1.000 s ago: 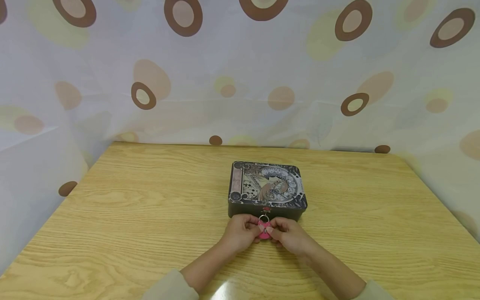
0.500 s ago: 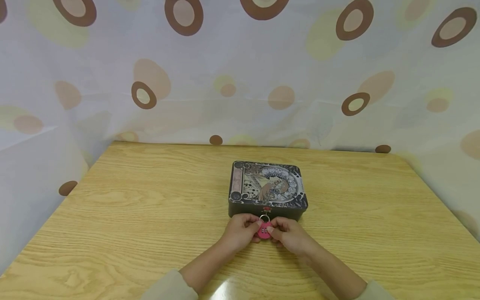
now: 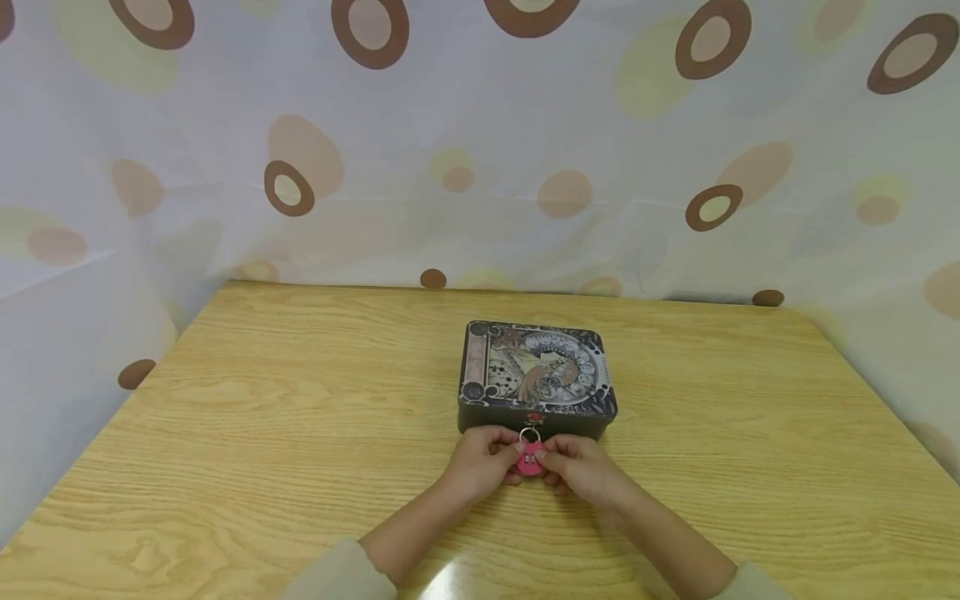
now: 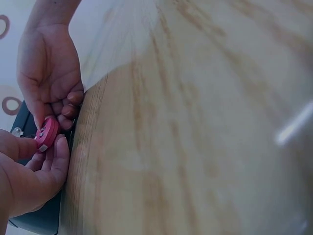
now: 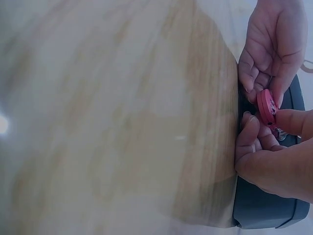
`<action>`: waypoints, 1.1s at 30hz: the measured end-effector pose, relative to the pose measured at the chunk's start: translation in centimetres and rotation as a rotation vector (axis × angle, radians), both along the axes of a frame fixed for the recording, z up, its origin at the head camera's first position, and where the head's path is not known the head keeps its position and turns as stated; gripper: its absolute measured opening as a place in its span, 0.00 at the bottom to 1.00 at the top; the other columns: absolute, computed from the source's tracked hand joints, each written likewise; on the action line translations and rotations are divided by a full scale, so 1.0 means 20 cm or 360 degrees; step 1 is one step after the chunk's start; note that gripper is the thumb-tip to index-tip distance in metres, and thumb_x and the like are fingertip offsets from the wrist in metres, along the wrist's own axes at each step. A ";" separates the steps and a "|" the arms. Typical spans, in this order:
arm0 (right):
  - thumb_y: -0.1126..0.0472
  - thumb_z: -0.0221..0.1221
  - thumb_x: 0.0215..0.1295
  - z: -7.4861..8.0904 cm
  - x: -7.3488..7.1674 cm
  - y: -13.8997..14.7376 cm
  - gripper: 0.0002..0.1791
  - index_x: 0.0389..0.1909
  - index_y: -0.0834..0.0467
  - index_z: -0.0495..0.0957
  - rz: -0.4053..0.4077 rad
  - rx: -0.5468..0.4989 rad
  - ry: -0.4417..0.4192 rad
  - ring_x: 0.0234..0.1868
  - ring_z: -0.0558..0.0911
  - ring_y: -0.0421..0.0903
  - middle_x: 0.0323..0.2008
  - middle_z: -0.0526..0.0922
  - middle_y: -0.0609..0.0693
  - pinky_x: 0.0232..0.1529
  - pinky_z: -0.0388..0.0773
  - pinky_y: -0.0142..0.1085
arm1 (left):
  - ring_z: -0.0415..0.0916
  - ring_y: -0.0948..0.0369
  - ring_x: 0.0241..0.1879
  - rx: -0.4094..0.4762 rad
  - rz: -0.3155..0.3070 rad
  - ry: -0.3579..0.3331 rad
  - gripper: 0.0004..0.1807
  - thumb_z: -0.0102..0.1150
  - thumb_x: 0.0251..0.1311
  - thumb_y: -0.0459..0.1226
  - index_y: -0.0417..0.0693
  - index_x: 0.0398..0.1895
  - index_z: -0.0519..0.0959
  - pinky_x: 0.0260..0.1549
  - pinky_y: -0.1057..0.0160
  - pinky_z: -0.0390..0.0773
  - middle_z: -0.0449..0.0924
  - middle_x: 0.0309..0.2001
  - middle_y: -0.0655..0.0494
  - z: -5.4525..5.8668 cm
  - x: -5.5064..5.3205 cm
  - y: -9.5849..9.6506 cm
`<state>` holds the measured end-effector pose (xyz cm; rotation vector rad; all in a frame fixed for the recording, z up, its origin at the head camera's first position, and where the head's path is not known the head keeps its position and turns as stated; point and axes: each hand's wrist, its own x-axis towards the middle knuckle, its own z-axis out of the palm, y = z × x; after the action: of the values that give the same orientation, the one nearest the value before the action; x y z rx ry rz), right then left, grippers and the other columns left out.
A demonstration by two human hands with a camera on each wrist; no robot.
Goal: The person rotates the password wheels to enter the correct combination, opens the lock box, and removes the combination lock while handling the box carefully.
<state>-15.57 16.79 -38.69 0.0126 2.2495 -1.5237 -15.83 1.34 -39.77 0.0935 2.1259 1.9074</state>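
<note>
A pink combination padlock (image 3: 531, 459) with small dials on its face hangs at the front of a dark tin box (image 3: 495, 417). Its silver shackle (image 3: 529, 434) is up at the box's red-marked clasp (image 3: 535, 418); whether it is locked I cannot tell. My left hand (image 3: 480, 463) pinches the padlock's left side, thumb on the face and fingers behind. From the other side my right hand (image 3: 588, 473) pinches it too, thumb tip at the dials' right. In the left wrist view, the padlock (image 4: 47, 134) shows edge-on between both hands. The right wrist view shows the padlock (image 5: 267, 107) likewise.
The box, with an ornate printed lid (image 3: 540, 371), stands on a wood-grain table (image 3: 300, 400). Behind and beside the table hangs a pale curtain (image 3: 487, 125) with brown and yellow ovals.
Both thumbs lay over the padlock's dials a second ago. They have drawn apart to its sides, so the dials show. The box has not moved.
</note>
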 end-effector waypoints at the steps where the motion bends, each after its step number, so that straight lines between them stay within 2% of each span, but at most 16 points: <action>1: 0.64 0.49 0.66 0.00 0.00 0.00 0.10 0.34 0.68 0.73 -0.0003 0.0003 -0.0001 0.29 0.71 0.41 0.23 0.73 0.47 0.28 0.73 0.29 | 0.75 0.65 0.23 0.0004 0.0003 0.0000 0.10 0.50 0.61 0.27 0.23 0.40 0.74 0.28 0.65 0.85 0.80 0.33 0.38 0.00 0.00 0.00; 8: 0.63 0.48 0.66 0.00 0.00 0.00 0.11 0.35 0.68 0.73 0.0008 -0.0010 -0.0005 0.28 0.71 0.41 0.23 0.72 0.47 0.28 0.74 0.29 | 0.74 0.66 0.22 0.0032 0.0008 0.0014 0.11 0.51 0.61 0.27 0.23 0.39 0.75 0.28 0.65 0.85 0.80 0.33 0.38 -0.01 -0.01 0.00; 18: 0.63 0.46 0.67 0.00 -0.01 0.03 0.13 0.38 0.70 0.73 0.0035 -0.0088 -0.0049 0.28 0.71 0.40 0.25 0.72 0.46 0.29 0.75 0.29 | 0.74 0.67 0.21 -0.0003 0.0016 0.0023 0.11 0.52 0.61 0.28 0.24 0.41 0.76 0.27 0.65 0.84 0.81 0.34 0.39 -0.01 -0.01 0.00; 23: 0.63 0.47 0.67 -0.01 -0.02 0.04 0.14 0.39 0.72 0.72 0.0099 -0.0108 -0.0015 0.29 0.72 0.40 0.25 0.73 0.46 0.30 0.76 0.28 | 0.74 0.66 0.22 0.0005 0.0018 0.0025 0.11 0.52 0.61 0.28 0.25 0.41 0.76 0.27 0.65 0.85 0.81 0.34 0.39 -0.01 -0.01 0.00; 33: 0.65 0.50 0.66 -0.01 -0.02 0.06 0.15 0.44 0.76 0.69 0.0233 -0.0111 0.0056 0.32 0.74 0.40 0.32 0.77 0.51 0.33 0.78 0.29 | 0.76 0.65 0.23 0.0007 0.0011 0.0033 0.11 0.52 0.61 0.28 0.24 0.41 0.76 0.28 0.65 0.85 0.81 0.36 0.37 -0.01 0.00 -0.01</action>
<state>-15.88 18.02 -38.94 -0.1964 2.1711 -1.5337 -15.91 1.19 -40.00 0.1076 2.1383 1.9230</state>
